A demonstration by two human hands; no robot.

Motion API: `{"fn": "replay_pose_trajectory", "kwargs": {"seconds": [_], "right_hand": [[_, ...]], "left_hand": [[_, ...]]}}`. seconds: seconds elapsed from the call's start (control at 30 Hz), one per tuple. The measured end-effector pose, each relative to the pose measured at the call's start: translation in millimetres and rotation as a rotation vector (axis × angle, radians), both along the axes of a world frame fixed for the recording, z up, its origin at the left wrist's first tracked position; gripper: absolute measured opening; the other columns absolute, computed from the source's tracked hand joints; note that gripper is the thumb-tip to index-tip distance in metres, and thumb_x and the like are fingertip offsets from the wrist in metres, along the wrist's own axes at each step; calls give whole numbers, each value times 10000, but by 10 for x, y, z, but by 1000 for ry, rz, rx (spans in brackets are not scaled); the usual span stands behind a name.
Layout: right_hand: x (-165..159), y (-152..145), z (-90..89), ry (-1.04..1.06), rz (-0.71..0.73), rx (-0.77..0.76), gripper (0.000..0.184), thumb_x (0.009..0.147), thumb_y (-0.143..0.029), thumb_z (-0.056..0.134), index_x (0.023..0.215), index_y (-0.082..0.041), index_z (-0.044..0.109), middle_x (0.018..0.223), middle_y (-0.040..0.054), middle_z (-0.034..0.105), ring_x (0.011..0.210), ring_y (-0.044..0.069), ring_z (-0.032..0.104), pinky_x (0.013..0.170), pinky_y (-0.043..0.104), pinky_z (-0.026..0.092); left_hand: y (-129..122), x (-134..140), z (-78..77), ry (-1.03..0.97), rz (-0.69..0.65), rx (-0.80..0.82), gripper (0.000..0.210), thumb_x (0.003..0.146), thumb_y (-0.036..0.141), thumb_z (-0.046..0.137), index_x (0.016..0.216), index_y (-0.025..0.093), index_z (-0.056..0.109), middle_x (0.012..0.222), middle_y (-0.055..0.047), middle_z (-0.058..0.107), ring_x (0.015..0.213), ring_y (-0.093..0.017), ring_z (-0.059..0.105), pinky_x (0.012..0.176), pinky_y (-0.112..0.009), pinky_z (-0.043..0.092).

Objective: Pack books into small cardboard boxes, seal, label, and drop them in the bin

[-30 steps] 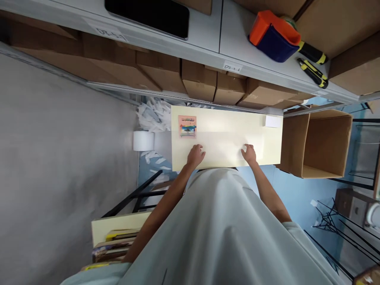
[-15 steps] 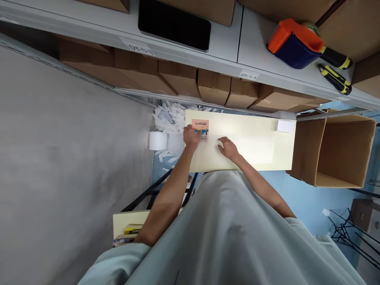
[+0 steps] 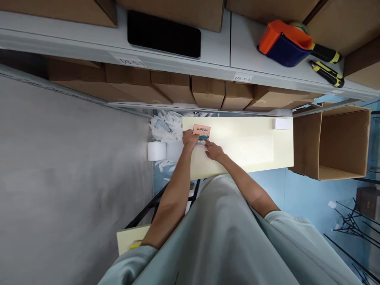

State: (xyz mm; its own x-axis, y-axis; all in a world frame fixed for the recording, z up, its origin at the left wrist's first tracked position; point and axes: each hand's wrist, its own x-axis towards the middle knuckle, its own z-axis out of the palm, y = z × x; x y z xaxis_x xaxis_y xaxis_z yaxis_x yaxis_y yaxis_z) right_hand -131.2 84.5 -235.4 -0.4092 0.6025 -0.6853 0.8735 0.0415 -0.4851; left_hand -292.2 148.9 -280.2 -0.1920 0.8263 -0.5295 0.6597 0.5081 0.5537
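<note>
A small flat pink item (image 3: pixel 202 130) with a colourful printed picture, perhaps a card or booklet, is at the left end of the pale yellow tabletop (image 3: pixel 237 154). My left hand (image 3: pixel 190 138) grips its left side, the thumb lying over the print. From the right, my right hand (image 3: pixel 214 151) reaches to its lower right edge with the forefinger stretched out and touching it; the other fingers are partly curled. Toward the far right of the tabletop lies a white block, maybe a stack of labels (image 3: pixel 281 124).
A shelf above the table holds a phone (image 3: pixel 164 34), an orange and blue tape dispenser (image 3: pixel 285 42) and a utility knife (image 3: pixel 326 73). Cardboard boxes (image 3: pixel 208 92) line the lower shelf. An open carton (image 3: pixel 341 142) stands right; white rolls (image 3: pixel 156 151) and paper scraps (image 3: pixel 166 124) are left.
My right hand has moved left across the tabletop to the pink item's lower right edge. My left hand keeps its hold on the item, which is now slightly turned.
</note>
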Motion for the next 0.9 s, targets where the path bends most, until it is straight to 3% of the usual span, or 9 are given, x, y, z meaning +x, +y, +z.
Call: {"fn": "replay_pose_trajectory", "kwargs": {"seconds": [0.1, 0.23, 0.37, 0.47, 0.57, 0.63, 0.77, 0.9], "right_hand": [[62, -36, 10, -11, 4, 25, 447, 1066, -245, 524, 1506, -209, 592, 1859, 60, 171, 1564, 326, 483, 1175, 520, 575], [347, -173, -27, 19, -69, 132, 528, 1068, -274, 531, 1589, -186, 530, 1868, 77, 96, 1542, 307, 523, 1176, 453, 574], [938, -445, -83, 70, -194, 260, 562, 1054, -237, 545, 1612, -174, 522, 1864, 95, 107, 1639, 277, 392, 1277, 440, 472], [1493, -640, -80, 128, -392, 301, 500, 1058, -294, 571, 1537, -156, 614, 1823, 148, 271, 1634, 286, 405, 1310, 460, 423], [2050, -799, -16, 222, -740, 266, 486, 1090, -444, 542, 1461, -159, 670, 1629, 184, 588, 1501, 279, 582, 1228, 440, 507], [2391, -898, 34, 340, -965, 226, 537, 1105, -573, 465, 1397, -188, 700, 1424, 144, 748, 1333, 255, 709, 1107, 396, 589], [2975, -1087, 24, 519, -1164, 184, 580, 1021, -700, 529, 1204, -193, 740, 1120, 86, 826, 1059, 241, 790, 915, 345, 644], [3467, -1195, -154, 419, -1229, 195, 451, 972, -580, 630, 1187, -192, 711, 1028, 79, 824, 946, 235, 782, 841, 349, 640]], "left_hand": [[45, 71, 119, 28, 5, 36, 123, 885, 250, 687, 993, 202, 721, 1044, -119, 701, 995, -293, 683, 942, -410, 533], [46, 298, 384, -44, 45, 317, 141, 936, 186, 612, 997, 207, 737, 1073, -98, 669, 925, -241, 680, 908, -363, 538], [-38, 586, 676, -204, 42, 494, 173, 995, 283, 618, 1109, 212, 728, 1140, -80, 670, 821, -175, 639, 815, -305, 539], [-199, 880, 800, -411, 72, 491, 264, 962, 425, 685, 1103, 207, 732, 1028, -51, 690, 697, -140, 563, 684, -273, 501], [-459, 1324, 784, -631, 94, 267, 372, 881, 544, 755, 1035, 205, 739, 804, -11, 645, 621, -130, 492, 611, -260, 454], [-669, 1706, 713, -773, 94, 99, 420, 816, 593, 806, 967, 207, 738, 722, 2, 602, 607, -129, 477, 598, -261, 442], [-1055, 2536, 518, -893, 98, -132, 467, 721, 619, 876, 866, 201, 728, 688, 4, 587, 593, -119, 457, 580, -263, 418], [-1224, 3207, 288, -836, 161, -229, 454, 708, 575, 880, 888, 184, 733, 690, -4, 629, 594, -124, 482, 593, -280, 430]]}}
